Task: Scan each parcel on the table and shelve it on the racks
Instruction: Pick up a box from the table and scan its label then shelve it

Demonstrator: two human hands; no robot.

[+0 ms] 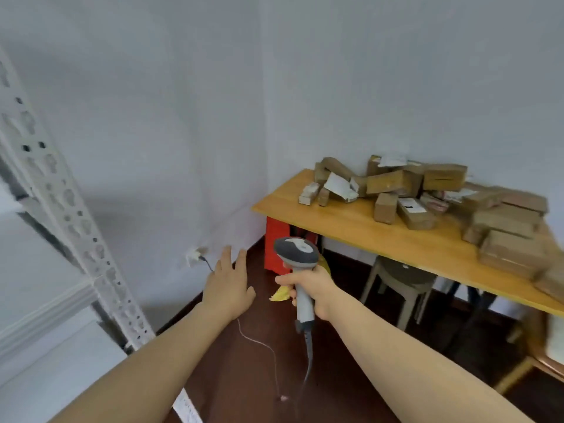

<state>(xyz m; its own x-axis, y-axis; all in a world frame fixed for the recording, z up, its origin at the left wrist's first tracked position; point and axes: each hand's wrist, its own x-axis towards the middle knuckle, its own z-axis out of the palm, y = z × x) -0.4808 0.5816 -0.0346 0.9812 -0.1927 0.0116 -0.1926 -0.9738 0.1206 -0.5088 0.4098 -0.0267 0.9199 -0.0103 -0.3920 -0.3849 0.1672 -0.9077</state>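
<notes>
Parcels (427,196) on table (351,227); rack (70,215) left; stool (399,285) seemingly beneath.

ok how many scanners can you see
1: the scanner, gripped by the right hand, left of the table. Another could be hidden among the parcels.

Parcels (427,190) are crowding the surface (351,227), leaving its near-left edge bare; rack upright (61,209) is flanking left.

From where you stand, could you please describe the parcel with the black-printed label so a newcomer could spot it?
Find the long orange wooden table on the right, heaped with brown cardboard parcels. At the heap's near edge, one oblong cardboard parcel lies flat. Unlike the plain upright cardboard box just left of it, its top bears a white label printed black.
</notes>
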